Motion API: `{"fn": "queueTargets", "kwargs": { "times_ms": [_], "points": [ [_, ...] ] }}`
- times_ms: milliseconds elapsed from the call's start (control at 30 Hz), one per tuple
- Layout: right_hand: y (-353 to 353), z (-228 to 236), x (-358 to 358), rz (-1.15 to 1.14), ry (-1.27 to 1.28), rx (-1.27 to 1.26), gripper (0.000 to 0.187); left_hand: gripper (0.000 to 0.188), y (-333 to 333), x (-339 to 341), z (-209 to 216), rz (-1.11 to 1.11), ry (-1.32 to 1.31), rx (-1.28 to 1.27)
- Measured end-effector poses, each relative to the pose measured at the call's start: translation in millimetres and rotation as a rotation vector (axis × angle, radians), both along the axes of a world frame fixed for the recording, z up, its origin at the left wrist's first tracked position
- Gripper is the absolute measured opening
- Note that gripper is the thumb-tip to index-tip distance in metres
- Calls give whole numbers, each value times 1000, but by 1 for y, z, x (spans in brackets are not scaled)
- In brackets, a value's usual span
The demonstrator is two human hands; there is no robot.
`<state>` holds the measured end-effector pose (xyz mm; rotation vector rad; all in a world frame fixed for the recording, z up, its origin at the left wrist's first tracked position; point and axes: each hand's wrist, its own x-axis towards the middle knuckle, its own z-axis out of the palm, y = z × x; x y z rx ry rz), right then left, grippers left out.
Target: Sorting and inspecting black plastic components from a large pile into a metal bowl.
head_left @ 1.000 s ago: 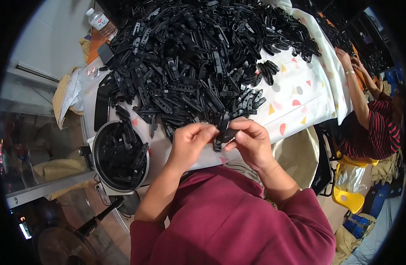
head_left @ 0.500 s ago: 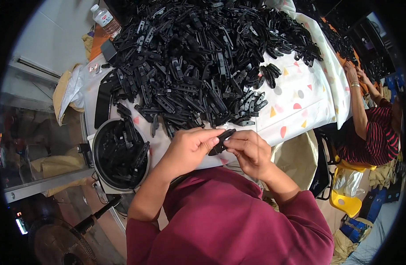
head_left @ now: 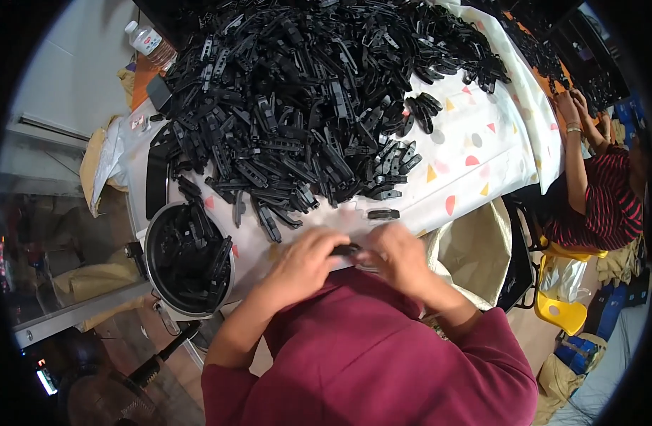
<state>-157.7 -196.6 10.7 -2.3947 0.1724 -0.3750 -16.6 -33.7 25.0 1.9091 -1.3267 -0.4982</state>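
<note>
My left hand (head_left: pixel 303 259) is closed, thumb and fingers pinching a small, slim black plastic piece (head_left: pixel 345 250) low over the table's near edge. Just right of it, my right hand (head_left: pixel 398 257) is curled inward with its fingertips by the piece's right end. Motion smears those fingers, so their grip is unclear. Beyond my right hand, a single black clip-like piece (head_left: pixel 383 214) lies apart on the cloth. A large heap of similar long, slotted black pieces (head_left: pixel 290 106) covers much of the table ahead.
To my left stands a round bowl (head_left: pixel 153 278) holding more black pieces. A plastic bottle (head_left: pixel 150 44) is at the far left. A pale open sack (head_left: pixel 475 248) hangs by the table's right edge. Farther right, a person in a striped top (head_left: pixel 601 202) works at another table.
Both hands have come nearer to my body and lower, with a black piece still between them. The lone piece beyond my right hand now shows. The view has shifted slightly.
</note>
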Motion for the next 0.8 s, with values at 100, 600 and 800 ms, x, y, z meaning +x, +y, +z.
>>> {"fn": "queueTargets", "kwargs": {
  "times_ms": [100, 600, 800],
  "points": [
    [-24, -2, 12, -145, 55, -296, 41, 37, -14, 31, 8, 282, -375, 62],
    [-20, 9, 24, -240, -155, 1055, 21, 18, -43, 80, 15, 226, -477, -24],
    [-18, 21, 34, -242, -239, 1181, 17, 20, -43, 80, 8, 118, -661, 159]
  ]
}}
